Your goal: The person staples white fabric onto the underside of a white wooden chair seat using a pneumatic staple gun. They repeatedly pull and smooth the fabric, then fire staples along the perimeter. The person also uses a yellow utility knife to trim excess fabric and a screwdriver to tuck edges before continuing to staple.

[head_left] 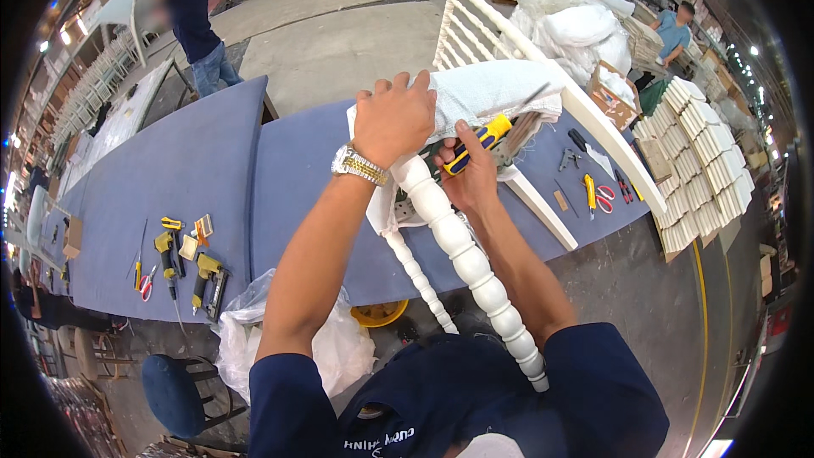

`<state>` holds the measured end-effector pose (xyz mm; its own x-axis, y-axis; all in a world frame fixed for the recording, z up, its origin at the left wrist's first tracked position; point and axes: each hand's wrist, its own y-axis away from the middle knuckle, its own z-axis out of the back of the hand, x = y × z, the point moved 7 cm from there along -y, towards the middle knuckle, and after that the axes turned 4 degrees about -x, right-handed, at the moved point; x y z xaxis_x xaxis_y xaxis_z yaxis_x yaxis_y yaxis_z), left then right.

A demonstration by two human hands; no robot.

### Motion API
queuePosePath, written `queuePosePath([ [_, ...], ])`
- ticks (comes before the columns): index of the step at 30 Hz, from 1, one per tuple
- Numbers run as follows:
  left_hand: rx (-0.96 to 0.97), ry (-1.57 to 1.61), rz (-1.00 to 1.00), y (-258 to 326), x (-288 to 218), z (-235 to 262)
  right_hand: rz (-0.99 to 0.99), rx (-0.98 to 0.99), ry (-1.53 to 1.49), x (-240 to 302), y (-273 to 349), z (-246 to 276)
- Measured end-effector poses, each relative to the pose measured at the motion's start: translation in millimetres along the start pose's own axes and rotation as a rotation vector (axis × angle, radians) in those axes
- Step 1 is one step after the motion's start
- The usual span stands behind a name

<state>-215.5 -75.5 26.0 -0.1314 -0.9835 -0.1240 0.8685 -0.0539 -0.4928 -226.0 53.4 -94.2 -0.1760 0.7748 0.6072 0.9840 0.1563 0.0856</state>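
Head view: we press our left hand (pixel 393 119) flat on the white seat fabric (pixel 496 89) of the upturned white chair (pixel 475 263), while just beside it our right hand (pixel 468 171) grips a yellow-handled tool (pixel 477 143) (tip hidden); fastening looks underway, unfinished.

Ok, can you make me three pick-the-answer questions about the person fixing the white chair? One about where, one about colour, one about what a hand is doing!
1. Where are the red scissors?
A. on the blue table
B. on the floor
C. on the chair

2. What colour is the screwdriver handle?
A. green
B. yellow and blue
C. pink

3. What is the left hand doing?
A. waving
B. holding a drill
C. pressing on the white cloth

Answers: 1 A, they lie on the tabletop by the chair. 2 B, the right hand grips it. 3 C, the palm rests on the cloth.
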Motion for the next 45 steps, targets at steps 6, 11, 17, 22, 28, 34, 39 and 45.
queuePosePath([
  [6,0.054,-0.019,-0.001,-6,3,-1,0.189,-0.024,0.297,6,6,-16],
  [11,0.03,0.029,-0.046,-4,1,-4,0.05,0.093,0.005,-3,-1,-13],
  [17,0.011,0.024,-0.174,-2,6,-5,0.001,0.075,-0.102,-24,6,-15],
  [22,0.226,0.12,-0.153,-20,10,11,0.358,-0.054,0.312,-6,19,-11],
  [28,0.098,0.149,-0.126,-26,14,5,0.395,-0.033,0.378,1,8,-12],
  [34,0.043,0.135,-0.154,-22,17,6,0.26,0.059,0.279,-5,10,-15],
  [39,0.049,0.134,-0.114,-21,16,7,0.189,-0.082,0.121,-13,19,-8],
  [45,0.039,0.129,-0.115,-18,13,6,0.106,-0.119,0.357,-27,32,-10],
])
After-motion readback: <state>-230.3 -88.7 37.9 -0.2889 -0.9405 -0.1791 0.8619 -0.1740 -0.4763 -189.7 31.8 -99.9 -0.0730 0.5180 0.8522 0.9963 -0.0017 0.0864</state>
